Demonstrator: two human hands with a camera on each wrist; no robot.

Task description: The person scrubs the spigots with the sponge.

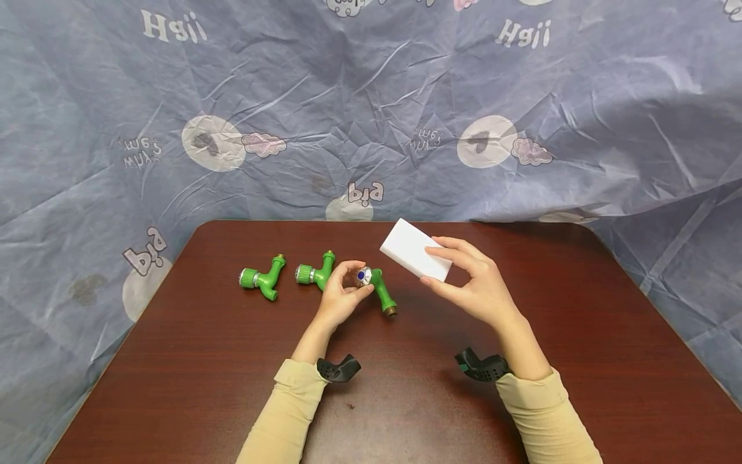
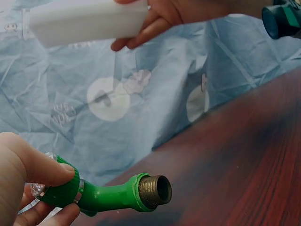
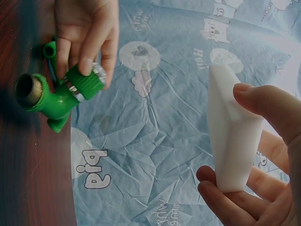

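Note:
In the head view my left hand (image 1: 338,298) pinches the ribbed knob end of a green faucet (image 1: 383,293), whose threaded brass end points toward the front right. The left wrist view shows thumb and fingers round the green knob (image 2: 64,188), with the brass thread (image 2: 157,189) facing right. My right hand (image 1: 480,283) grips a white rectangular block (image 1: 413,249) by its right end, tilted and held up to the right of the faucet. In the right wrist view the thumb lies on one side of the white block (image 3: 233,136), with fingers on the other.
Two more green faucets lie on the brown table (image 1: 209,361) at the left: one far left (image 1: 268,280), the other (image 1: 324,264) right beside my left hand, partly hidden by it. A printed grey-blue cloth (image 1: 348,96) hangs behind the table's back edge.

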